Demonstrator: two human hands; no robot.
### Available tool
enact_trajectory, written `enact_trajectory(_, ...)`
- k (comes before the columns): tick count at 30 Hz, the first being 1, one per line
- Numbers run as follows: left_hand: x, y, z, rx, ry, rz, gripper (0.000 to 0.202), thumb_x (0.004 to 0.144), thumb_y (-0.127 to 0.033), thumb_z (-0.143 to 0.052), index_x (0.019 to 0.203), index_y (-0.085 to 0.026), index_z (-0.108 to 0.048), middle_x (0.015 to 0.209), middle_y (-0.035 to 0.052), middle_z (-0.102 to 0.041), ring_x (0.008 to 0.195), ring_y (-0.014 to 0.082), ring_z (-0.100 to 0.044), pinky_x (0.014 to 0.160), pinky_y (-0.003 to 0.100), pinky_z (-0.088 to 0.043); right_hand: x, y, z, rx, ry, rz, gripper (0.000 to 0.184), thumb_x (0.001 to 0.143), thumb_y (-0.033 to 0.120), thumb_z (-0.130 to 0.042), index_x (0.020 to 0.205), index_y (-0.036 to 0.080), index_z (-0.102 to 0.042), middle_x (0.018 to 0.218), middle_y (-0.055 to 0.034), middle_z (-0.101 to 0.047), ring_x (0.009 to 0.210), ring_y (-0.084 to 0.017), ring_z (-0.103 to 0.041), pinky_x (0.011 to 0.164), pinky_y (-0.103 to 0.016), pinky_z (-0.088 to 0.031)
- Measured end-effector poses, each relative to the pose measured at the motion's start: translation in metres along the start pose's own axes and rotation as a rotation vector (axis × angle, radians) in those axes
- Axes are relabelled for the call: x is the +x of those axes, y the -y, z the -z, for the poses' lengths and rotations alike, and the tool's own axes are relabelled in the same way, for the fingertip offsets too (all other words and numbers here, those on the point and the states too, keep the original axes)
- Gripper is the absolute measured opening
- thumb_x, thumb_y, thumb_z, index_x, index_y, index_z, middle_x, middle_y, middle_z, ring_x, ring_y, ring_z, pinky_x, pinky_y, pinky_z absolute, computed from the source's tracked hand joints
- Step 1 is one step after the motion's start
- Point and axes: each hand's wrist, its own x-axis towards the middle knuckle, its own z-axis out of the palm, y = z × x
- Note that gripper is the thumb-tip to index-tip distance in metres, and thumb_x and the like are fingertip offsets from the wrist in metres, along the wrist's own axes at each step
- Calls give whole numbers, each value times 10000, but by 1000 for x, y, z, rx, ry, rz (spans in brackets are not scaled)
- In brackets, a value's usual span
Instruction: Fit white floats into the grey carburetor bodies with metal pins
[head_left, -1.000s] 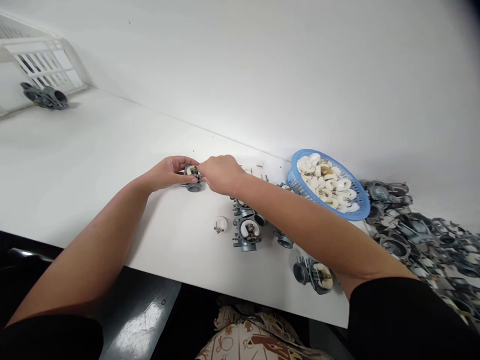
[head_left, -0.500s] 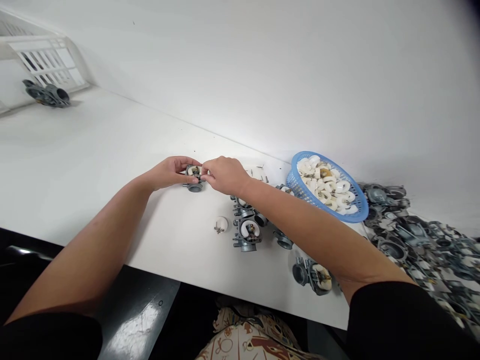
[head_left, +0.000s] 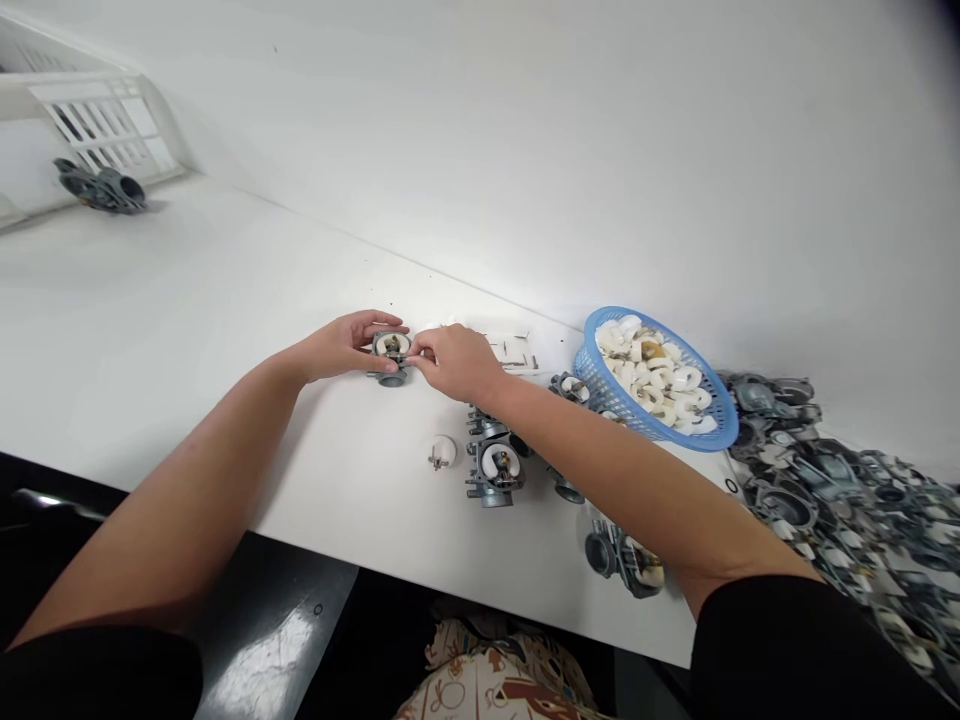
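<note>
A grey metal carburetor [head_left: 391, 378] with a white float [head_left: 391, 344] in its open bowl side stands on the white table. My left hand [head_left: 352, 345] grips it from the left, thumb in front and fingers behind. At its right side is my right hand [head_left: 457, 362], thumb and forefinger pinched at the carburetor's edge; whatever lies between those fingertips is too small to make out. A loose white float [head_left: 443, 450] with a metal hinge lies nearer to me. Beside it, to the right, more carburetors with floats stand together, the nearest carburetor [head_left: 496, 472] facing up.
A blue basket [head_left: 652, 430] of white floats stands at the right, before a large heap of carburetors [head_left: 840, 490]. Small metal pins [head_left: 517, 350] lie behind my right hand. Another carburetor [head_left: 622, 558] sits near the front edge. A white crate [head_left: 112, 120] is at far left.
My right hand has shifted slightly right and down, uncovering more of the carburetor's float. My left hand keeps its hold.
</note>
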Motion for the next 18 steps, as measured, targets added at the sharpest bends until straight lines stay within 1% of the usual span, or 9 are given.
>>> enact_trajectory(2,-1,-1,0,10,8,12,779,581,-387,-934,1279,-257,-613,1325,118,-677,998,261,-727,892,461,-617,2,3,2,-41,12,25,145,954,293,-608,901,238,-730,858,13,-733,761,-161,-613,615,-283,-311)
enact_trajectory(6,0,-1,-1,32,26,9,728,638,-402,-904,1284,-248,-607,1190,97,-721,1053,279,-711,918,469,-606,5,6,5,-122,35,3,156,963,286,-603,880,228,-722,851,2,-735,760,-165,-623,601,-293,-303)
enact_trajectory(10,1,0,-1,51,28,9,662,666,-402,-892,1252,-236,-633,1099,88,-728,991,256,-711,898,451,-606,3,5,4,-85,-8,-25,124,946,288,-629,904,222,-726,840,1,-735,752,-157,-626,608,-281,-322)
enact_trajectory(14,1,1,0,82,55,-11,612,683,-413,-884,1225,-249,-652,1038,66,-728,935,237,-707,865,433,-607,2,4,1,-60,-1,33,160,945,283,-606,923,234,-756,811,5,-736,743,-159,-626,614,-281,-337)
enact_trajectory(18,1,1,-1,101,38,-5,599,676,-434,-884,1202,-246,-668,974,57,-737,894,235,-708,840,431,-610,3,4,0,-108,1,75,201,943,274,-580,927,239,-777,846,-6,-747,765,-170,-630,612,-293,-334)
